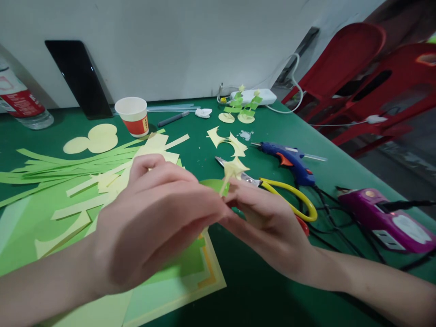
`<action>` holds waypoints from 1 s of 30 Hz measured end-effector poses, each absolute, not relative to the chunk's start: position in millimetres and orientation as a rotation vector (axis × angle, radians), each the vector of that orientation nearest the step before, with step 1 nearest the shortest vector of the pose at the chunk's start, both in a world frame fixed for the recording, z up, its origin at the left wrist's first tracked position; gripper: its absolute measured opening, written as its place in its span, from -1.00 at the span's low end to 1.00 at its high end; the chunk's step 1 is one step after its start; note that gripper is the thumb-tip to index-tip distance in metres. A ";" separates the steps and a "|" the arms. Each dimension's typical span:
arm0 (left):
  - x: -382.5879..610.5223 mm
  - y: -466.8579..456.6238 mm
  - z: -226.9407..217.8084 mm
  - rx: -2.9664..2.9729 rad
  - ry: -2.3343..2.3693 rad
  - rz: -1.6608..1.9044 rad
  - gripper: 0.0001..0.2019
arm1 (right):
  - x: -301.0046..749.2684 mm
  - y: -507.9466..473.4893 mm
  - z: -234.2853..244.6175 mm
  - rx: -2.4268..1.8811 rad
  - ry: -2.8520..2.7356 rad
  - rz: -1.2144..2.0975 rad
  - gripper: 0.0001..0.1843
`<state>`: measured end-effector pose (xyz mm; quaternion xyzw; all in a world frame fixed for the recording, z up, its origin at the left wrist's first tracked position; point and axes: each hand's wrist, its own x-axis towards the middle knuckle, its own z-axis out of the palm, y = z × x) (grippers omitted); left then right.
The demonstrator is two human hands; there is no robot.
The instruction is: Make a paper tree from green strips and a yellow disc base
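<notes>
My left hand [153, 222] and my right hand [269, 222] meet over the green table [211, 150], fingers pinched together on a small paper piece [231, 175]: a pale yellow star on a thin stem with a green leaf behind it. Both hands hover above stacked green and yellow paper sheets [184, 281]. Yellow-handled scissors [289, 193] lie just beyond my right hand, partly hidden by it.
Green and yellow paper strips [78, 170] and yellow discs [91, 140] lie left. A paper cup [133, 116], pen [173, 119], finished paper figures [240, 109], blue glue gun [289, 159] and purple device [384, 218] sit around. Red chairs [357, 77] stand right.
</notes>
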<state>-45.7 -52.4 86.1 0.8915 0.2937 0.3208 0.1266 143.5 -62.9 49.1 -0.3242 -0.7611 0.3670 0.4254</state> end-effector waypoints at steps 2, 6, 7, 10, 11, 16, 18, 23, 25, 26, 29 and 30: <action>-46.0 -52.7 86.5 2.598 0.835 0.957 -0.81 | 143.7 -62.8 48.9 -0.817 -1.907 0.915 -0.90; -42.7 -52.6 88.8 2.474 0.883 1.012 -0.82 | 143.8 -62.2 47.2 -0.849 -1.898 0.897 -0.92; -41.4 -52.5 89.3 2.439 0.882 1.055 -0.82 | 143.8 -62.0 46.9 -0.859 -1.893 0.888 -0.92; -38.8 -52.3 88.8 2.371 0.860 1.153 -0.82 | 143.7 -61.9 46.8 -0.864 -1.888 0.870 -0.91; -38.5 -52.4 87.9 2.367 0.855 1.167 -0.83 | 143.5 -61.9 46.9 -0.863 -1.888 0.865 -0.90; -38.2 -51.1 83.5 2.434 0.881 1.181 -0.87 | 141.9 -61.8 46.9 -0.885 -1.874 0.823 -0.92; -37.8 -50.0 82.3 2.462 0.910 1.168 -0.91 | 141.3 -61.5 46.7 -0.886 -1.863 0.808 -0.93; -38.1 -47.7 76.8 2.415 0.939 1.197 -0.92 | 141.3 -61.3 47.2 -0.898 -1.838 0.770 -0.91; -38.2 -47.5 74.2 2.353 0.948 1.221 -0.91 | 141.4 -61.7 47.5 -0.913 -1.833 0.760 -0.91; -38.1 -47.5 73.3 2.315 0.958 1.224 -0.92 | 141.3 -62.0 47.7 -0.925 -1.830 0.761 -0.91; -37.3 -47.9 73.0 2.155 1.038 1.170 -0.93 | 140.4 -62.1 49.1 -0.981 -1.808 0.792 -0.91; -37.0 -47.6 73.6 2.088 1.072 1.144 -0.92 | 140.3 -61.5 50.1 -1.008 -1.789 0.806 -0.91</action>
